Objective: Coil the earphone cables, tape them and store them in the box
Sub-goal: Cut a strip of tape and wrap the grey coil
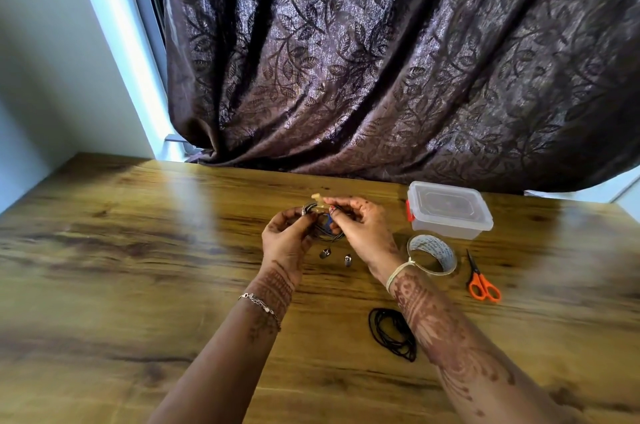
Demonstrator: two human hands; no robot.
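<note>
My left hand [289, 235] and my right hand [360, 228] hold a coiled dark earphone cable [325, 229] between them above the wooden table [138, 250]. A small piece of clear tape [318, 199] sticks up at the top of the coil, by my right fingertips. Two silver earbuds [336, 255] dangle below the coil. A second black coiled cable [393, 332] lies on the table under my right forearm. The clear plastic box [450, 209] with a red latch stands at the right, its lid closed.
A roll of clear tape [433, 254] lies in front of the box. Orange-handled scissors [481, 280] lie to the right of the roll. A dark patterned curtain [381, 60] hangs over the table's far edge.
</note>
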